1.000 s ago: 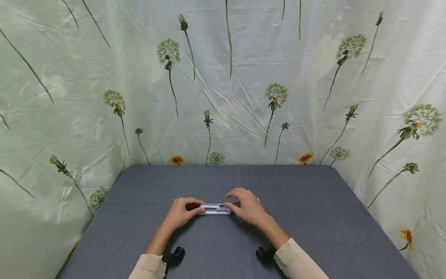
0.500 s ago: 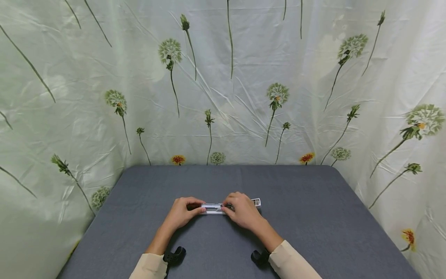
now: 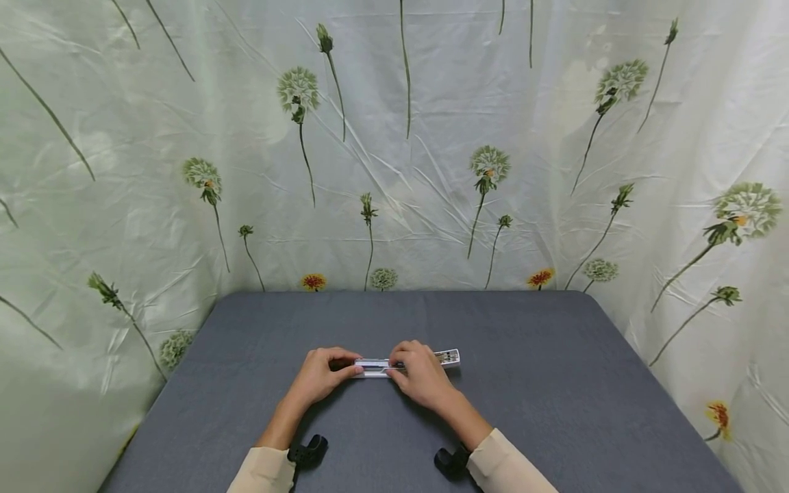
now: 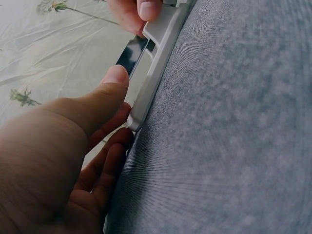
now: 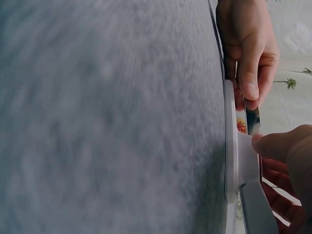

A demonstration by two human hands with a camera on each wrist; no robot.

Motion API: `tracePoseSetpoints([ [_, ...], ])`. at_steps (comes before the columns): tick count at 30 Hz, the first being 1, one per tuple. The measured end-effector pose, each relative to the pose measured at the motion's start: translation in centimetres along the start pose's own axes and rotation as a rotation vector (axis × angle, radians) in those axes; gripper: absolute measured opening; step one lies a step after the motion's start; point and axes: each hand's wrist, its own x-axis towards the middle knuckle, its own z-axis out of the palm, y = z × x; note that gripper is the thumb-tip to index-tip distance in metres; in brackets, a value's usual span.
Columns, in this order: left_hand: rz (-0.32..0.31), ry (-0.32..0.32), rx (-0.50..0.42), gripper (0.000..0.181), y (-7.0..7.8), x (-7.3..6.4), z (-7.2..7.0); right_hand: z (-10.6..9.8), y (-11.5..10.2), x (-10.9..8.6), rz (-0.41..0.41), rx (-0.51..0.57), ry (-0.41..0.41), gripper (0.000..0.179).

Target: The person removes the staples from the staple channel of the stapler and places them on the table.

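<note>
A white stapler lies across the middle of the table with its top cover swung back to the right. Above its base runs the shiny metal magazine. At the left end, my left hand pinches the magazine between thumb and fingers; the other fingers curl by the base's tip. My right hand grips the stapler nearer the hinge, its thumb on the near side and fingers behind. The right hand hides the part between its fingertips. The folded-back cover shows below the right thumb.
A dark grey cloth covers the table. Behind it hangs a pale curtain printed with dandelions. Black straps with camera mounts sit on both wrists, below light sleeves.
My right hand has moved left along the stapler and its fingers have closed in on the magazine. More of the swung-back cover shows behind it. The left hand stays in place.
</note>
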Motion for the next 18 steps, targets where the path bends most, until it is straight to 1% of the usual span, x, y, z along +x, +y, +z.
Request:
tracePoseSetpoints([
  [2,0.002,-0.001,0.003,0.020,-0.04,0.05,-0.01,0.10,-0.14,0.06,0.014,0.013,0.011,0.010],
  [9,0.030,0.010,-0.001,0.020,-0.12,0.00,-0.10,0.28,-0.56,0.29,0.076,0.108,0.095,0.015],
  [12,0.029,0.007,-0.002,0.020,-0.09,-0.08,-0.13,0.36,-0.68,0.37,0.093,0.102,0.102,0.017],
  [18,0.025,0.006,0.002,0.019,0.02,-0.11,-0.06,0.46,-0.58,0.71,0.127,0.069,0.082,0.014],
])
